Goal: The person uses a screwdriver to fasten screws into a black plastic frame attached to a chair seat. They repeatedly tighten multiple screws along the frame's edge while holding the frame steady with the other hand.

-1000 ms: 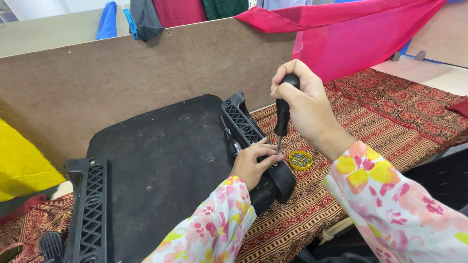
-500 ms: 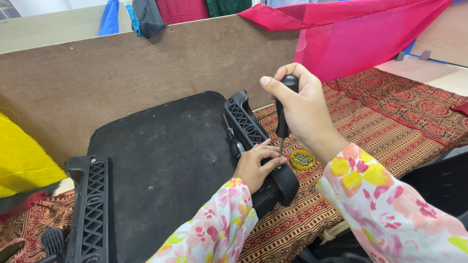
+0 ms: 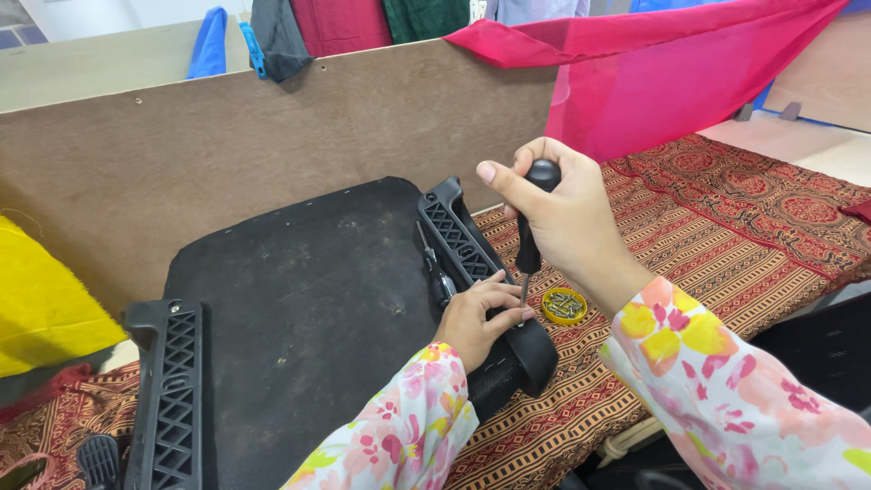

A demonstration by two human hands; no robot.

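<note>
Barely shifted since earlier: right hand still clamped round black screwdriver, upright, tip down at right bracket of black seat base; left hand still pressed on bracket's near end, fingers beside tip; yellow cap of screws just right on patterned cloth; spare screwdriver lying left of bracket; brown board behind; pink fabric far right.

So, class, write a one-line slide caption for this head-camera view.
Right hand holds a black-handled screwdriver upright over a black armrest on an upturned chair seat while the left hand steadies its tip.
</note>
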